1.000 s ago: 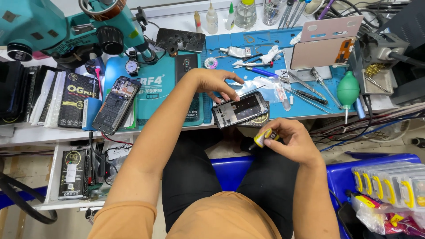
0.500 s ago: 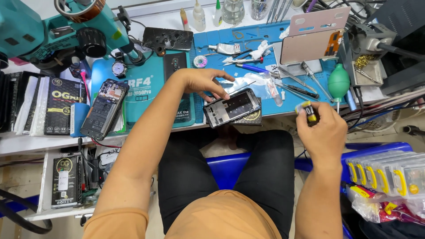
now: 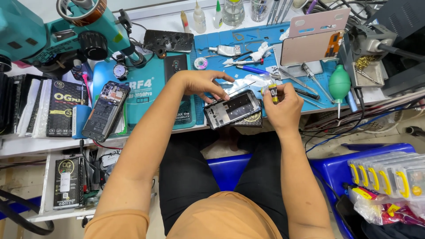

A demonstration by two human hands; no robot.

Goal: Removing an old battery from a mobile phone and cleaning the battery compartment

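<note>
Resting at the front edge of the workbench, the opened phone frame is steadied from above by the left hand, whose fingers are spread and laid on its upper edge. Just beside its right end, a small yellow and black tube is pinched in the right hand, the fingers being curled closed around it with the tip directed downward, near the corner of the frame.

A second ago this tube was held low, over the lap and well apart from the frame; half a second ago it was raised to the bench edge at the right. Now it has been brought next to the frame (whether the tip touches it cannot be told). It is judged from this that the approach is finished and the work on the frame's edge is about to be started.

Around this, a blue work mat is seen with tweezers, a green air blower and small bottles. Farther left, another opened phone lies on a teal pad, under a teal microscope.
</note>
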